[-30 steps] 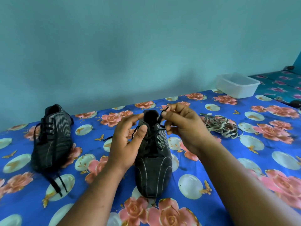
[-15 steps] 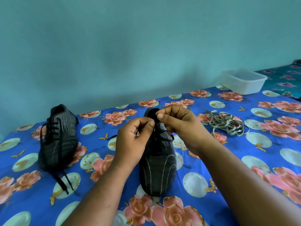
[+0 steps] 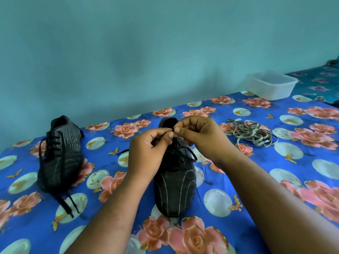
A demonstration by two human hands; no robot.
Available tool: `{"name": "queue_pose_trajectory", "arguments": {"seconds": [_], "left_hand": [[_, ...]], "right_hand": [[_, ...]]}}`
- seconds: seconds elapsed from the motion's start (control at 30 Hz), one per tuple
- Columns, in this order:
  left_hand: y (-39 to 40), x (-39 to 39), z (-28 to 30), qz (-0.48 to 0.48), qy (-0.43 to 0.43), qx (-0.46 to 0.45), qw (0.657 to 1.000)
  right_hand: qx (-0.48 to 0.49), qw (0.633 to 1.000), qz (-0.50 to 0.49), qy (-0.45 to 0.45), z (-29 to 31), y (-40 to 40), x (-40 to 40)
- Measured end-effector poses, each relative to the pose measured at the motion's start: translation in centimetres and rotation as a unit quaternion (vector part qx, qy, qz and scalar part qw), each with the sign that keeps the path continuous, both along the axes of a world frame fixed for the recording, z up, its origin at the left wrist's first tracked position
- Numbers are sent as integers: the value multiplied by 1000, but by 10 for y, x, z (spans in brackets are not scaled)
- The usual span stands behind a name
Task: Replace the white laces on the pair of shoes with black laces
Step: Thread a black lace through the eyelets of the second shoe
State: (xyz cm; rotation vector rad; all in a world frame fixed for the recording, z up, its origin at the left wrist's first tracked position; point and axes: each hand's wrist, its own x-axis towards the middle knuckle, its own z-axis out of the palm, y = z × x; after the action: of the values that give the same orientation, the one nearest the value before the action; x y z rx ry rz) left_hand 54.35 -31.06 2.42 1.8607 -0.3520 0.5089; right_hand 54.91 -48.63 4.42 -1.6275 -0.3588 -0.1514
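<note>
Above shoe (image 3: pixel 174 182) — both hands pinching black lace (image 3: pixel 185 154)

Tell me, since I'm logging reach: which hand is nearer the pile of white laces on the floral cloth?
Right. The right hand is beside the pile of white laces; the left hand lies farther, across the black shoe.

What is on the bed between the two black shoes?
Only flowery blue cloth lies between the left shoe and the middle shoe, apart from a loose black lace end and the left hand above. The head view shows it.
</note>
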Motion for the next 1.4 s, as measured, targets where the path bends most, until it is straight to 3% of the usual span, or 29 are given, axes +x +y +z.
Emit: {"name": "queue_pose_trajectory", "arguments": {"seconds": [0.33, 0.5, 0.63, 0.97, 1.23, 1.4], "left_hand": [[-5, 15, -4, 36, -4, 52, 998], [-6, 17, -3, 114, -44, 171, 978], [-6, 17, -7, 127, -40, 219, 967], [-6, 16, 0, 128, 30, 214, 968], [-5, 16, 3, 122, 59, 327, 935], [-7, 16, 1, 100, 78, 283, 951]], "right_hand": [[-26, 999, -41, 17, -4, -8, 7], [-188, 979, -82, -10, -13, -12, 14], [-241, 969, -44, 7, -16, -13, 13], [-242, 970, -38, -3, -17, -17, 16], [-229, 973, -36, 4, -19, -17, 18], [-214, 976, -27, 12, -18, -19, 17]]}}
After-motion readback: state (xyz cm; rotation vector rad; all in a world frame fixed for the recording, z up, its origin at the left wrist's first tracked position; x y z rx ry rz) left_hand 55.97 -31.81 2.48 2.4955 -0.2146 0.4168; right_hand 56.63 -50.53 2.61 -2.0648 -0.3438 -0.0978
